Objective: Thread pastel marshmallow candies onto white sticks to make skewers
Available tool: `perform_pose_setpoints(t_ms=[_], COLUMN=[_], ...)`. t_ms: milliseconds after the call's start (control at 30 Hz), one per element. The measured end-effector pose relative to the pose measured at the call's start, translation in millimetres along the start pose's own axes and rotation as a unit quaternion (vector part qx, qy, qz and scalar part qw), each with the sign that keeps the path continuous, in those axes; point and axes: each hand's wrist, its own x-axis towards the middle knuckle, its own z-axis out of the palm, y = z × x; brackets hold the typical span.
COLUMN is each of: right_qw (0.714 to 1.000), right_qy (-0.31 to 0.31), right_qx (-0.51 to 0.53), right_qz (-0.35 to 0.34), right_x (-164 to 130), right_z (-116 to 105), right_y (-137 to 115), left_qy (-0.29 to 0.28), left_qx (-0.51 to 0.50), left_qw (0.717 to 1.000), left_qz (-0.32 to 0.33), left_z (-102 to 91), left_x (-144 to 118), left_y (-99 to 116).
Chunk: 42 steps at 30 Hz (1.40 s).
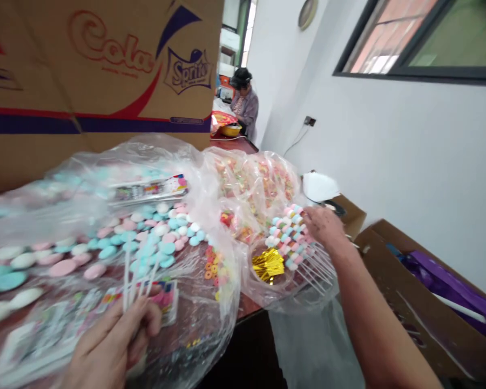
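Several thin white sticks (140, 270) stand up from my left hand (119, 329), its fingers closed around their lower ends. My right hand (326, 224) reaches to the far right of the table, fingers bent at the edge of a pile of marshmallow skewers (289, 235) in pink, white and blue. It pinches at the top skewer there; its fingertips are partly hidden. Gold twist ties (269, 265) lie beside the pile. Loose pastel candy discs (162, 232) spread over the table behind my left hand. Small ring-shaped gummies (213, 265) lie between the two hands.
Clear plastic bags (146, 148) of candies cover much of the table, one with colourful gummies (251, 173). Printed packets (81, 308) lie at the front left. A large cardboard box (105, 70) stands behind. Open cartons (413, 308) are at right. Another person (247, 108) sits farther back.
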Motion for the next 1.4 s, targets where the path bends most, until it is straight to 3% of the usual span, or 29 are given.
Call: perform_pose_setpoints(t_ms=[33, 133, 200, 267, 333, 433, 500, 567, 633, 767, 833, 933, 1033, 1200, 1400], right_qw=[1.000, 0.988, 0.962, 0.912, 0.853, 0.724, 0.656, 0.634, 0.652, 0.781, 0.825, 0.852, 0.890, 0.907, 0.884], right_qy=[0.014, 0.149, 0.223, 0.227, 0.119, -0.142, -0.213, -0.222, -0.203, -0.038, 0.021, 0.015, -0.012, -0.053, -0.016], right_qx=[-0.013, 0.025, 0.151, 0.328, 0.489, 0.650, 0.697, 0.714, 0.698, 0.536, 0.408, 0.272, 0.243, 0.286, 0.258], right_qz=[0.004, 0.021, -0.036, -0.095, -0.139, -0.185, -0.194, -0.198, -0.218, -0.319, -0.392, -0.447, -0.385, -0.306, -0.390], right_x=[-3.5, -9.6, -14.8, -27.3, -47.0, -78.1, -92.2, -98.1, -95.9, -75.6, -64.9, -57.7, -58.7, -56.9, -58.7], right_z=[1.8, -0.9, -9.3, -20.3, -29.3, -33.2, -31.4, -29.3, -28.0, -23.3, -17.1, -3.4, 9.1, 12.2, 15.6], right_y=[-0.4, -14.6, -41.6, -83.7, -133.7, -199.6, -226.7, -240.7, -247.2, -257.6, -262.4, -262.0, -250.5, -230.4, -238.9], left_qy=[-0.010, 0.028, 0.035, 0.040, 0.033, -0.006, -0.024, -0.014, 0.011, 0.051, 0.052, 0.054, 0.047, -0.001, -0.003], left_qx=[-0.027, -0.078, -0.088, -0.096, -0.091, -0.063, -0.059, -0.070, -0.084, -0.095, -0.098, -0.091, -0.081, -0.092, -0.057], left_qw=[1.000, 0.996, 0.995, 0.995, 0.995, 0.998, 0.998, 0.997, 0.996, 0.994, 0.994, 0.994, 0.996, 0.995, 0.998], left_qz=[-0.012, -0.017, -0.011, -0.004, 0.000, 0.003, 0.002, 0.000, 0.002, 0.006, 0.001, -0.004, -0.005, -0.024, -0.012], left_z=[1.2, 3.2, 2.5, 1.6, 1.4, 1.6, 0.5, -1.7, -4.3, -7.1, -7.4, -8.8, -11.3, -9.3, -5.8], left_x=[-2.8, -6.3, -5.6, -5.7, -7.8, -13.7, -17.6, -20.0, -20.7, -19.4, -19.1, -19.3, -18.9, -17.7, -16.9], left_y=[4.7, 11.7, 9.5, 3.7, -2.6, -8.6, -9.7, -9.7, -9.9, -12.0, -12.3, -12.8, -16.3, -23.0, -21.8])
